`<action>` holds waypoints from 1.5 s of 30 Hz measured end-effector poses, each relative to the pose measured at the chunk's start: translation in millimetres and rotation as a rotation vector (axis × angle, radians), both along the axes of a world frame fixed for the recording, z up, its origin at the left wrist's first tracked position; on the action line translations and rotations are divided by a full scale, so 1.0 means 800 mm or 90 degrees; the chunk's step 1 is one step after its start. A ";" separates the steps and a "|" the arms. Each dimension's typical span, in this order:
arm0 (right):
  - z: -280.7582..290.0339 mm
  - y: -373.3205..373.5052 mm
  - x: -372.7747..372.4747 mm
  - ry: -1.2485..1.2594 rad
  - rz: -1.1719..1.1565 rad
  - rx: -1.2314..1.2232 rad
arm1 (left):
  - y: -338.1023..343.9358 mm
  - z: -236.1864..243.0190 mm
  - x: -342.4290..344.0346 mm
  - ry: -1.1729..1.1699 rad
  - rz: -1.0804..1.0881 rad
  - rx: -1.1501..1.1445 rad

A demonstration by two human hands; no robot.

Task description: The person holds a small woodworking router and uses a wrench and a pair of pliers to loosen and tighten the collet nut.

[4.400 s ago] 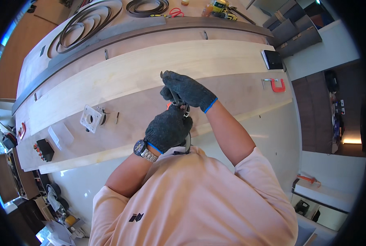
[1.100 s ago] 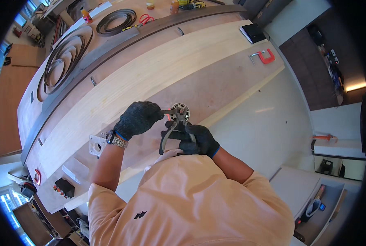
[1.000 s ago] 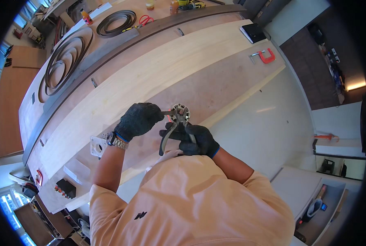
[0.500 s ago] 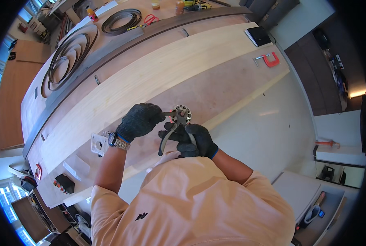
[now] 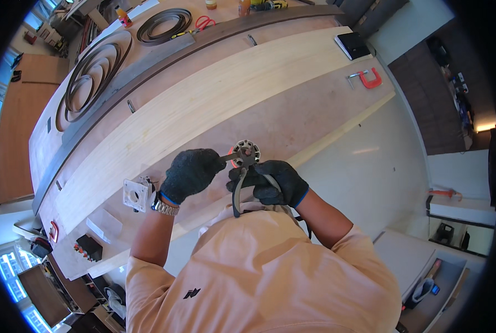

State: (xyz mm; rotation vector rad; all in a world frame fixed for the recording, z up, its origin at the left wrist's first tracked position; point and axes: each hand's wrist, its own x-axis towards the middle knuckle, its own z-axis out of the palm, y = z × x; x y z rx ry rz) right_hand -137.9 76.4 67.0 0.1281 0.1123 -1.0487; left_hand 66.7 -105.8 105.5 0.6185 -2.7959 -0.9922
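My left hand (image 5: 191,173), in a dark glove, is closed on a flat grey wrench (image 5: 228,157). The wrench's far end reaches the middle of a round, silver, slotted tool end (image 5: 253,146), possibly a trim router's motor. My right hand (image 5: 280,182), gloved too, grips the pliers (image 5: 237,195), whose handles spread apart. Their jaws sit over the centre of the round part, where I cannot make out the exact contact. Most of the tool's body is hidden beneath the hands and jaws. A clear square plastic base (image 5: 134,195) stands beside my left wrist.
Long pale boards (image 5: 203,91) lie on the worktable. A red C-clamp (image 5: 370,79) and a black notebook (image 5: 352,45) are at the right end. Coiled edging strips (image 5: 164,26), red scissors (image 5: 204,22) and bottles lie at the back. A small black box (image 5: 89,248) is at near left.
Both hands have shifted slightly, the right one and the pliers' handles swinging right. The pliers' jaws and the wrench stay at the round part.
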 end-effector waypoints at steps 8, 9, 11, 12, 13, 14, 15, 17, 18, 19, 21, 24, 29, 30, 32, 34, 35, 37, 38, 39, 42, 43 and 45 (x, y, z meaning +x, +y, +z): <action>0.001 0.005 0.017 0.125 -0.061 0.048 | 0.012 -0.005 0.004 0.017 0.041 0.057; 0.005 0.004 0.017 0.126 -0.059 0.051 | 0.012 -0.007 0.003 0.044 0.035 0.057; 0.010 0.004 0.019 0.125 -0.058 0.054 | 0.021 -0.009 0.006 0.049 0.063 0.053; 0.011 0.004 0.018 0.158 -0.050 0.053 | 0.025 -0.010 0.006 0.057 0.090 0.049; 0.013 0.004 0.017 0.191 -0.042 0.053 | 0.028 -0.014 0.007 0.057 0.088 0.049; 0.016 0.004 0.015 0.191 -0.044 0.054 | 0.031 -0.018 0.007 0.062 0.098 0.046; 0.019 0.006 0.013 0.228 -0.024 0.063 | 0.034 -0.018 0.010 0.065 0.110 0.042; 0.014 0.008 0.014 0.264 -0.003 0.072 | 0.042 -0.017 0.013 0.052 0.120 0.026; 0.007 0.006 0.018 0.248 -0.042 0.049 | 0.045 -0.015 0.012 0.042 0.129 0.011; 0.002 0.007 0.018 0.241 -0.063 0.038 | 0.047 -0.013 0.011 0.043 0.127 0.011; 0.003 0.004 0.012 0.251 -0.069 0.030 | 0.050 -0.008 0.007 0.074 0.147 0.068; 0.010 0.003 0.007 0.335 -0.025 0.052 | 0.046 -0.007 0.012 -0.014 0.112 0.012; 0.045 0.002 0.003 0.725 0.060 0.101 | 0.050 -0.017 0.017 0.082 0.098 -0.001; 0.046 0.005 0.010 0.967 0.036 0.049 | 0.051 -0.017 0.017 0.091 0.092 -0.008; 0.057 0.013 0.025 1.207 0.008 -0.011 | 0.055 -0.023 0.017 0.104 0.112 0.000; 0.099 0.015 0.046 1.508 0.018 -0.052 | 0.060 -0.027 0.019 0.117 0.130 0.008; 0.105 0.014 0.054 1.507 0.017 -0.053 | 0.064 -0.029 0.020 0.123 0.158 0.027; 0.114 0.015 0.064 1.634 0.073 -0.077 | 0.073 -0.026 0.018 0.129 0.181 0.046; 0.118 0.015 0.066 1.634 0.071 -0.075 | 0.077 -0.023 0.016 0.104 0.210 0.069; 0.122 0.016 0.069 1.650 0.112 -0.070 | 0.082 -0.021 0.016 0.079 0.239 0.091; 0.116 0.019 0.074 1.670 0.156 -0.059 | 0.088 -0.019 0.009 0.115 0.242 0.091; 0.113 0.020 0.074 1.675 0.159 -0.054 | 0.088 -0.019 0.008 0.115 0.239 0.092; 0.117 0.018 0.072 1.671 0.175 -0.057 | 0.088 -0.020 0.008 0.118 0.226 0.080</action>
